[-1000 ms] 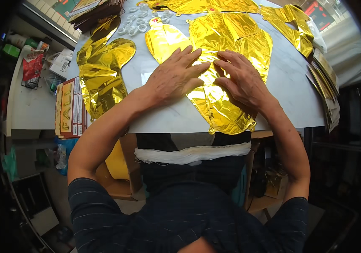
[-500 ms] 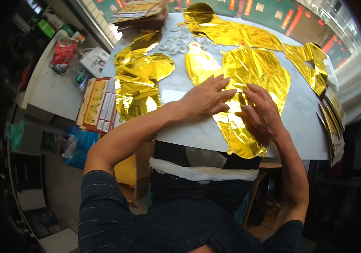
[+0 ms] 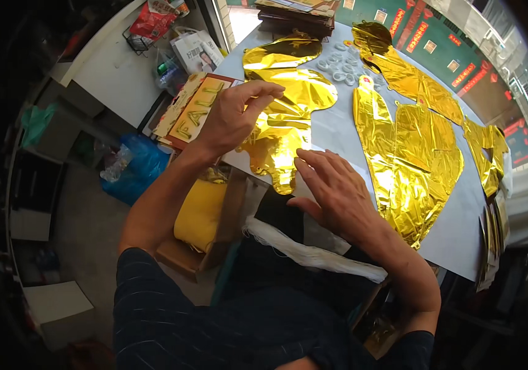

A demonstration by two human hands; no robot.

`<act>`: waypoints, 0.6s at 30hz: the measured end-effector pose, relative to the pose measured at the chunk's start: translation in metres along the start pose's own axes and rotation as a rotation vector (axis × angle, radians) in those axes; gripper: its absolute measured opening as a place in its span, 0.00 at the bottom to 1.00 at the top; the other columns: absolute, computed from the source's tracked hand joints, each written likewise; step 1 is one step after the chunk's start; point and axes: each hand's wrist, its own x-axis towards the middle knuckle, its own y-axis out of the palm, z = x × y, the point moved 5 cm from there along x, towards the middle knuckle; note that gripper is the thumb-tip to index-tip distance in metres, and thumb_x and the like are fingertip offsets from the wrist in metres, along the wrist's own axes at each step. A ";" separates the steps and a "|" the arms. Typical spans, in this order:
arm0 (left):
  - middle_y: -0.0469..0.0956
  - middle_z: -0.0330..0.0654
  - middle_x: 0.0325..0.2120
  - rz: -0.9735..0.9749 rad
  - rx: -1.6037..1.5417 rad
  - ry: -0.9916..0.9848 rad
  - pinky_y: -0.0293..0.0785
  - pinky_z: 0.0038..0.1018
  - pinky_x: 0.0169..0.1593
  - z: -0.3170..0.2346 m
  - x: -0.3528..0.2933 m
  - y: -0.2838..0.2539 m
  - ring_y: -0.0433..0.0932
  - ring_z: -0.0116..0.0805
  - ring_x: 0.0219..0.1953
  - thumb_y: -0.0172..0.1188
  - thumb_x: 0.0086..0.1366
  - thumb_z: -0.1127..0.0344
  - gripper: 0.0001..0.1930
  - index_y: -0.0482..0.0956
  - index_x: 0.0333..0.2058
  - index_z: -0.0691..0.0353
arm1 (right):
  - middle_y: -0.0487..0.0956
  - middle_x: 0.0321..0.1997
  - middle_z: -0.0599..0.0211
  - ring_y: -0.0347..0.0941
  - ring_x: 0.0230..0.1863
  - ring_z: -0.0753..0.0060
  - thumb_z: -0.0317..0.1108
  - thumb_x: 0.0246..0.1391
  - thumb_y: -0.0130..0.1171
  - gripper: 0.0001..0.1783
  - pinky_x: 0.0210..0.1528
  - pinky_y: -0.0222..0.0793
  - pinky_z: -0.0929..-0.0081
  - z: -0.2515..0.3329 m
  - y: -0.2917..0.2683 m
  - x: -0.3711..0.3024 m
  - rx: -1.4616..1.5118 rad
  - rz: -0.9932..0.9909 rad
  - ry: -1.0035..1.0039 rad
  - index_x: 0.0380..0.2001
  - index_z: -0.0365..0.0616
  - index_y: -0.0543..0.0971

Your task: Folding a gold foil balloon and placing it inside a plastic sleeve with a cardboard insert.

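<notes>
Left to right along the table [image 3: 347, 139]: left hand [image 3: 233, 117] raised over the near-left edge, fingers bent toward the thumb, a narrow gap, nothing seen in it; contact below cannot be told. Under and past its fingertips, the lobed gold foil piece [image 3: 295, 92] lies flat and creased, its near tip at the table edge. Right hand [image 3: 335, 188] over that near end, thumb set wide of the fingers, no hold seen; whether the fingertips touch foil, can't say. Beyond, also laid flat: a narrow foil piece [image 3: 372, 117], a far foil piece [image 3: 409, 74], a broad foil piece [image 3: 424, 154] against the narrow one, a cut-out foil piece [image 3: 479, 145] at the right. My reading: spreading-out well along, wrinkles left in every sheet; how much more waits, cannot tell. Around, again from the left: blue bag [image 3: 129, 185] low down, red packet [image 3: 153, 21] on the side shelf, printed package [image 3: 181, 120] jutting past the table edge close by the left wrist, open carton [image 3: 199, 266] with a yellow bundle [image 3: 199, 213] below, package stack [image 3: 298, 23] at the back, white strands [image 3: 319, 256] across the lap, clear rings [image 3: 340, 66] crowding the gap between foils, flat packets [image 3: 491, 246] at the right edge. Foil takes up much of the tabletop, leaving narrow lanes.
</notes>
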 end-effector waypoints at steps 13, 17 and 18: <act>0.85 0.52 0.42 0.105 0.175 0.215 0.79 0.39 0.53 0.060 -0.043 -0.025 0.84 0.51 0.47 0.57 0.68 0.79 0.16 0.83 0.53 0.65 | 0.76 0.43 0.60 0.74 0.46 0.56 0.43 0.53 0.72 0.24 0.46 0.75 0.60 0.034 0.070 0.058 -0.205 0.013 0.105 0.48 0.41 0.79; 0.84 0.49 0.39 0.161 0.227 0.279 0.78 0.40 0.52 0.061 -0.041 -0.021 0.82 0.50 0.45 0.59 0.64 0.79 0.19 0.82 0.53 0.64 | 0.78 0.43 0.60 0.76 0.46 0.54 0.37 0.56 0.70 0.18 0.45 0.76 0.61 0.038 0.069 0.061 -0.187 0.059 0.147 0.46 0.42 0.81; 0.84 0.49 0.39 0.170 0.233 0.275 0.78 0.40 0.52 0.062 -0.041 -0.020 0.81 0.49 0.45 0.60 0.64 0.79 0.18 0.82 0.53 0.64 | 0.78 0.43 0.60 0.76 0.46 0.54 0.37 0.56 0.70 0.18 0.45 0.76 0.61 0.037 0.069 0.062 -0.190 0.065 0.146 0.46 0.42 0.81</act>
